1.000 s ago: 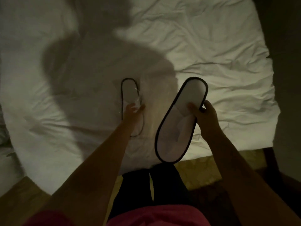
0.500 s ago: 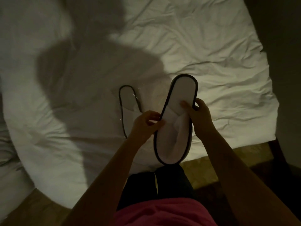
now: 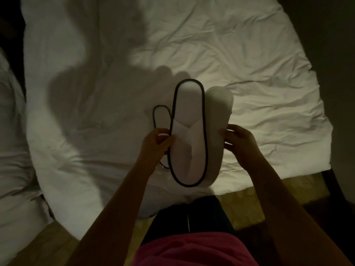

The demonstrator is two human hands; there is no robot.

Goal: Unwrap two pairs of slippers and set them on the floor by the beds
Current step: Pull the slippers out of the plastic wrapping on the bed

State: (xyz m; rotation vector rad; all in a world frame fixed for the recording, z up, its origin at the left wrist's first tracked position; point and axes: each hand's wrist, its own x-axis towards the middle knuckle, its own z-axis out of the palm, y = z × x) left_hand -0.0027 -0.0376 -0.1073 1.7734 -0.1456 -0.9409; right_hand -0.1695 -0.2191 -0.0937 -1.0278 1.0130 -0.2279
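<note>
Over the white bed (image 3: 249, 73) I hold two white slippers side by side. My left hand (image 3: 155, 143) grips the left edge of a black-trimmed slipper (image 3: 189, 131), whose top side with its strap faces me. The second slipper (image 3: 219, 116) is pinched at its right edge by my right hand (image 3: 240, 143); it shows a plain white face and sits partly behind the first. Another black-trimmed slipper pack (image 3: 161, 118) lies on the duvet behind my left hand, mostly hidden, with a glint of clear wrap below it.
The room is dim and my shadow falls across the duvet. A second white bed (image 3: 11, 131) stands at the left. Yellowish floor (image 3: 240, 204) shows below the bed's foot, with my dark legs on it. A dark bed frame corner (image 3: 330, 181) is at the right.
My left hand left the pack on the bed and took hold of the raised slippers. They have come apart into two, one in each hand, lifted higher.
</note>
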